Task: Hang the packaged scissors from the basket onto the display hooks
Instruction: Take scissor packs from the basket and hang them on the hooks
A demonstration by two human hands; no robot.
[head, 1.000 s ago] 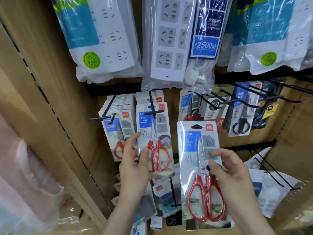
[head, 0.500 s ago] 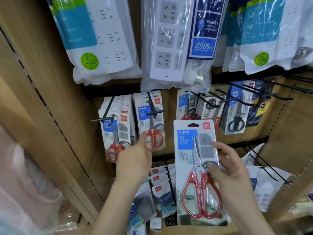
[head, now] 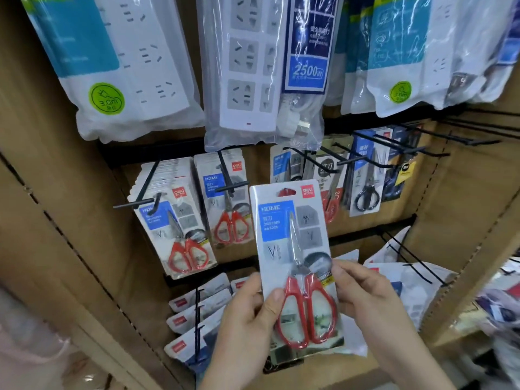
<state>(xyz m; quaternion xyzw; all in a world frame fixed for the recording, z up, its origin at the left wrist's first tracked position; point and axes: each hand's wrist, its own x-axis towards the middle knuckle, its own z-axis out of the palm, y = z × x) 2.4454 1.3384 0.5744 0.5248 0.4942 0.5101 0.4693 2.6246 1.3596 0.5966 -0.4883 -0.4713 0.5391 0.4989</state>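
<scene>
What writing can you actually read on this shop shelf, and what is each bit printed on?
"2500W": middle power strip pack.
"3.0m": green sticker on the left power strip pack.
"HOME" and "deli": held scissors pack.
"HOME": hung scissors pack.
Chinese small print: too blurred to read.

Pack (head: 292, 249): your left hand (head: 244, 319) and right hand (head: 368, 299) pinch it upright; hooks (head: 228, 178): just behind
</scene>
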